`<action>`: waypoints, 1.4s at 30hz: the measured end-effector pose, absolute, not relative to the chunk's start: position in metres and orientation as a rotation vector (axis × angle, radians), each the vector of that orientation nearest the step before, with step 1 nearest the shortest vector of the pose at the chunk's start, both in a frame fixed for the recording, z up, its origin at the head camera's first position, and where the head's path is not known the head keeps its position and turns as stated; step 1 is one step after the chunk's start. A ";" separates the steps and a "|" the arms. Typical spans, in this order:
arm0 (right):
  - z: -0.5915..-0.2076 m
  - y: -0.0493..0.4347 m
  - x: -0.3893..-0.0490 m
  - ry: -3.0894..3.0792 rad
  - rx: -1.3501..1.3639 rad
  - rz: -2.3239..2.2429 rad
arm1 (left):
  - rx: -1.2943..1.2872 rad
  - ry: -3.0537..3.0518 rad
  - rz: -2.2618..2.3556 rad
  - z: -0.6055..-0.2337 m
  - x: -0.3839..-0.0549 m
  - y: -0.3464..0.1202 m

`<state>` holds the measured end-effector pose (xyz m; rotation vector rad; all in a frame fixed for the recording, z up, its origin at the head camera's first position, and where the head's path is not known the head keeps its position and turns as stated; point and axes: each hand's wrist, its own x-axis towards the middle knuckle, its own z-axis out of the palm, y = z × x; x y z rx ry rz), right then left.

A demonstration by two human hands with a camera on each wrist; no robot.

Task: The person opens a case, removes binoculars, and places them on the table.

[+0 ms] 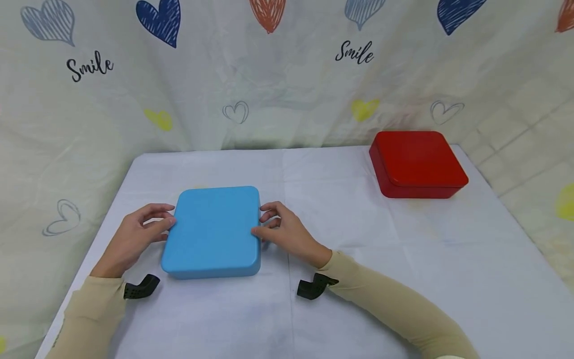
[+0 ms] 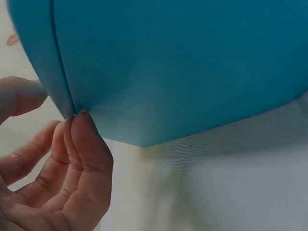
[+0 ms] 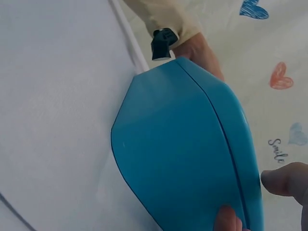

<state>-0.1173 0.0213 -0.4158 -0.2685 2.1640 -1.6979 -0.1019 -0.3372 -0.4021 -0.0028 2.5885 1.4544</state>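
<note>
A light blue tin box (image 1: 214,232) with rounded corners and a shut lid lies on the white-covered table, left of the middle. My left hand (image 1: 133,238) holds its left side, thumb at the lid's edge. In the left wrist view, curled fingers (image 2: 89,163) touch the box wall beside the lid seam. On the opposite side, my right hand (image 1: 293,234) holds the box with bent fingers and its thumb by the top edge. The right wrist view shows a thumb (image 3: 286,179) by the lid rim and a fingertip on the side wall. The box's underside is hidden.
A red tin box (image 1: 419,162) stands at the table's back right. Behind the white table (image 1: 350,309) hangs a pale cloth (image 1: 287,75) printed with hearts and "Smile". A black wrist camera (image 1: 142,287) sits at the left cuff, and another black camera (image 1: 314,286) at the right.
</note>
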 end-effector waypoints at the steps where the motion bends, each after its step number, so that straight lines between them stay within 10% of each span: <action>1: -0.416 0.021 -0.118 2.159 -0.263 -1.698 | -0.006 2.590 1.449 -0.402 -0.102 -0.337; 42: -0.408 0.022 -0.117 2.062 -0.111 -1.739 | -0.096 2.409 1.359 -0.396 -0.106 -0.341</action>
